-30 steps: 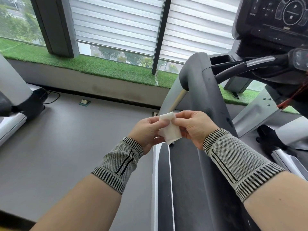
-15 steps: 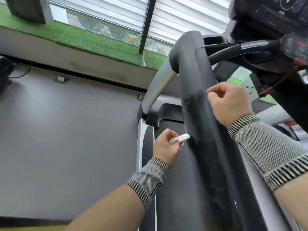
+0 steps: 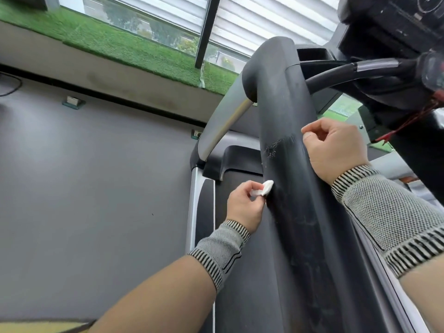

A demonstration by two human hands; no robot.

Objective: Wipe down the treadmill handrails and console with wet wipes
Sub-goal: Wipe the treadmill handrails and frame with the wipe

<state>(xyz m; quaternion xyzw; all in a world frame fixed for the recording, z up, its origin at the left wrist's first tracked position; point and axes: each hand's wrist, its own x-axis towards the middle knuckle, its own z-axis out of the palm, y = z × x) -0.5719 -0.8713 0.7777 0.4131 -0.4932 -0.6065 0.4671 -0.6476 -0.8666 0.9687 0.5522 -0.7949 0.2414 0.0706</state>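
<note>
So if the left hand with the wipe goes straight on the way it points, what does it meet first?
Most likely the black handrail. The left hand pinches the wet wipe, which points right at the rail's side and looks almost touching it, though depth is unclear.

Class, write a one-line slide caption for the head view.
Left hand presses a folded wet wipe against the black treadmill handrail.
</note>
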